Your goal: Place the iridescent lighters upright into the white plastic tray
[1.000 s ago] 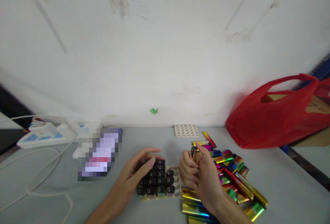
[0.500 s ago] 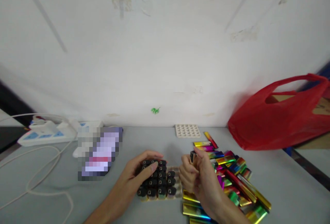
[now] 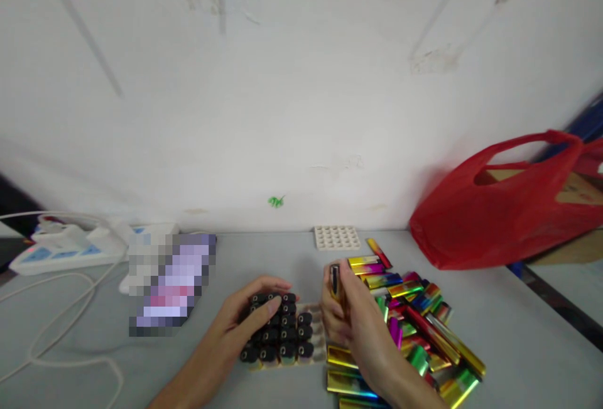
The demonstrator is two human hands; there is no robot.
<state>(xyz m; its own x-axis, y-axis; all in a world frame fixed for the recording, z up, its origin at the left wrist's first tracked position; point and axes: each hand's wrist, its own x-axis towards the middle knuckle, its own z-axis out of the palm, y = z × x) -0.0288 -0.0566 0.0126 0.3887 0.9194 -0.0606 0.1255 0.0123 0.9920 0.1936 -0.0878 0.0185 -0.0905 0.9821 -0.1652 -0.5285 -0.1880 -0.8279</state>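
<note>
A pale grid tray (image 3: 320, 333) lies on the table, with rows of upright black-topped lighters (image 3: 287, 335) filling most of it. Its right-hand cells are bare. My left hand (image 3: 245, 318) wraps round the lighters from the left, thumb across their tops and fingers behind them. Just right of the tray, my right hand (image 3: 351, 321) is closed round a gold lighter (image 3: 335, 280) with a dark top, held upright; its lower part is hidden by the fingers. Shiny multicoloured metallic pieces (image 3: 431, 333), flat and oblong, are heaped beside and beyond my right hand.
A second white grid tray (image 3: 336, 238) lies near the wall. To the left are a phone (image 3: 176, 286) with a blurred screen, a white power strip (image 3: 70, 249) and loose white cable (image 3: 89, 289). A red bag (image 3: 485, 214) stands at the back right.
My right hand has turned and moved slightly left, so the lighter in it shows more plainly. My left hand keeps its hold. The whole view has shifted a little.
</note>
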